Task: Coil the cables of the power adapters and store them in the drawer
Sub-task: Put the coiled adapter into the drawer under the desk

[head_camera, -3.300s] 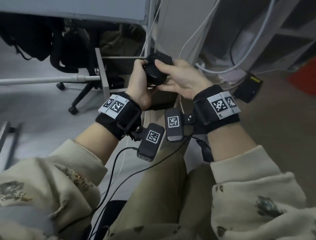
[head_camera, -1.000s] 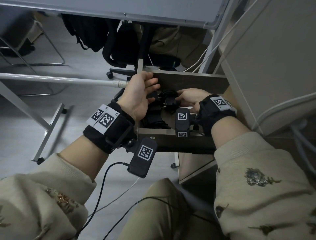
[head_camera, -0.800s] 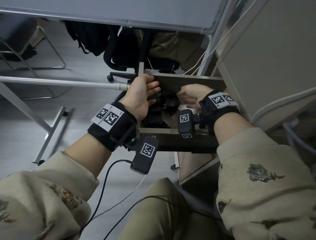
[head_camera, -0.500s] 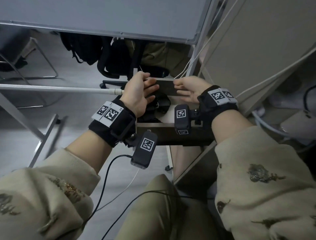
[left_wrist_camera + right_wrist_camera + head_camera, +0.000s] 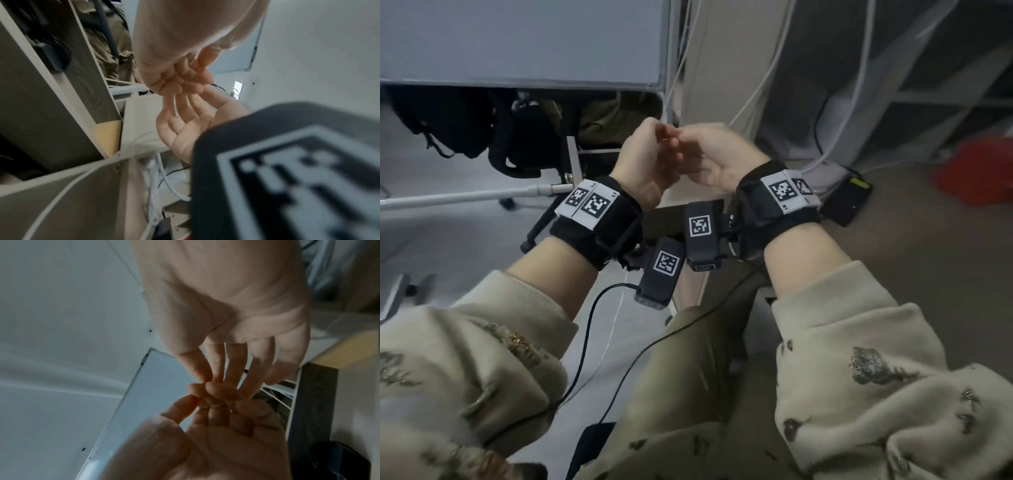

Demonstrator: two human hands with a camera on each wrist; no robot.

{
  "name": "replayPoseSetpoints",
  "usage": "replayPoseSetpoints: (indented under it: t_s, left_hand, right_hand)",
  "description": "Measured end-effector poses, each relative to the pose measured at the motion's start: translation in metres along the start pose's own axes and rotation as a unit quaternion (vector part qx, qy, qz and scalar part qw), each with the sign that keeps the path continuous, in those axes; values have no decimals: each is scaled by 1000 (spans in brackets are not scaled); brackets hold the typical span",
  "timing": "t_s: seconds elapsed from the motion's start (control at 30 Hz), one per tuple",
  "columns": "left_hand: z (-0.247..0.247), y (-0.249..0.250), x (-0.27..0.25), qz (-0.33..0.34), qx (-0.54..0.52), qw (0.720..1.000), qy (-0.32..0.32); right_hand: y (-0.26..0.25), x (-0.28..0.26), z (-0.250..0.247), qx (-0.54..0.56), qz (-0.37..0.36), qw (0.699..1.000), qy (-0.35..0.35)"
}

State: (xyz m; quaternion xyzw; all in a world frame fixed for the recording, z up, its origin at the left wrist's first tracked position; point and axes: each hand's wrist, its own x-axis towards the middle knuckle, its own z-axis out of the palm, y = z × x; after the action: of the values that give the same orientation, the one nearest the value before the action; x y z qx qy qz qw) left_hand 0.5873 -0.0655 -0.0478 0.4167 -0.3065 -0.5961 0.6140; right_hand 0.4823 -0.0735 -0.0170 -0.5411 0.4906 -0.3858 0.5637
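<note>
Right then, nearest me my left hand [image 5: 647, 164] and right hand [image 5: 719, 161] hung together above the drawer [image 5: 572, 161], both with nothing in them. The left fingers were fairly straight and the right ones loosely bent, and the tips of the two hands touched. Below them the drawer stood open. In the left wrist view one coiled adapter [image 5: 51, 53] lay inside it, a dark bundle against the drawer's wall. I could not tell how many others lay with it. Further off, on the floor to the right of the drawer, a black power brick [image 5: 846, 202] sat beside a run of white cables [image 5: 825, 161]. I judged it might be the next adapter to tidy, though whether it was plugged in was hidden from me. To do this step well, I reckoned I should part my hands and free the brick from the white cables before lifting it. Then I should wind its lead in even loops, tuck the end so the coil would hold, and set it beside the stored one, not on top of it.
</note>
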Motion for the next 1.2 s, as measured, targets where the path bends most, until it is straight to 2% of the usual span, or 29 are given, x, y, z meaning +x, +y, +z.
replayPoseSetpoints:
  t_s: [0.1,0.27,0.43,0.6,0.8,0.93,1.2]
  left_hand:
    - [29,-8,-21,12,-27,998,-50]
    - [88,-26,-57,-13,4,988,-154]
    - [152,-54,-89,-44,22,967,-250]
    - [213,-78,-112,-71,53,936,-341]
    - [273,-113,-129,-108,72,906,-403]
    - [311,-133,-133,-138,95,884,-437]
    - [388,-167,-120,-190,141,869,-434]
  right_hand:
    - [-8,-40,-23,-7,-41,999,32]
    - [-3,-99,-72,22,-87,990,111]
    - [1,-151,-134,-35,-72,975,206]
    - [8,-195,-193,-26,-75,957,280]
    - [18,-233,-246,-46,-58,926,370]
    - [22,-256,-285,-29,-27,918,395]
    - [33,-280,-374,-14,82,896,436]
